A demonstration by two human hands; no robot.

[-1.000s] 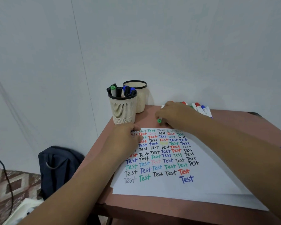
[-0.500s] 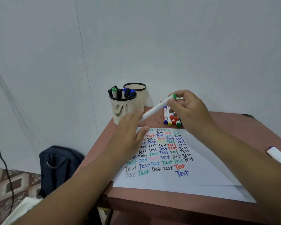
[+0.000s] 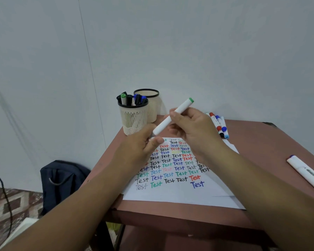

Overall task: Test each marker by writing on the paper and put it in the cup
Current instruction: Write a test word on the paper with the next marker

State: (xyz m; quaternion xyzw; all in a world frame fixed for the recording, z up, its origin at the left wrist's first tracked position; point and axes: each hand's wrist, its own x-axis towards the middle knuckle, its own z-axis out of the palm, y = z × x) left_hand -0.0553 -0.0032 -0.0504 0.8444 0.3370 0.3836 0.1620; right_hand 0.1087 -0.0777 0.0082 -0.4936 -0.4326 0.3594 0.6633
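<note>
Marker [image 3: 172, 117] pinched between right hand [image 3: 194, 131] fingers [image 3: 174, 115].

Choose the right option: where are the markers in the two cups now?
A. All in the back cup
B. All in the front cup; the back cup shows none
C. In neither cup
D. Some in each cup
B: the front cup holds markers that stick up above its rim, while no marker rises above the rim of the back cup behind it.

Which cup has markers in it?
The front cup, nearer the left hand, holds markers. The cup behind it shows none.
</note>
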